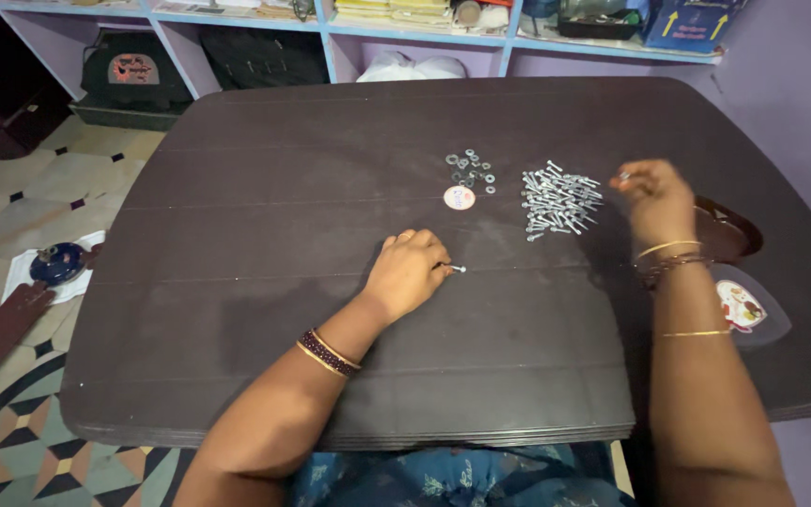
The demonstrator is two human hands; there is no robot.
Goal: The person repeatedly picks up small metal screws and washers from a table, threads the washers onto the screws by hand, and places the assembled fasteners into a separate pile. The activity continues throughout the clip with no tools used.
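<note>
My left hand (408, 270) rests on the dark table (265, 235), fingers closed on a small silver bolt (456, 269) whose tip sticks out to the right. My right hand (654, 195) is raised at the right, fingers pinched on a small metal piece (623, 175); what kind I cannot tell. Between the hands lies a pile of silver bolts (559, 199). A loose group of washers and nuts (472, 168) sits further back, with a small round white disc (459, 197) beside it.
A dark brown curved object (729, 230) and a small printed sticker or packet (740, 305) lie at the table's right edge. Lilac shelves with bags and boxes (396, 28) stand behind. A blue object on white cloth (56, 263) lies on the tiled floor at left.
</note>
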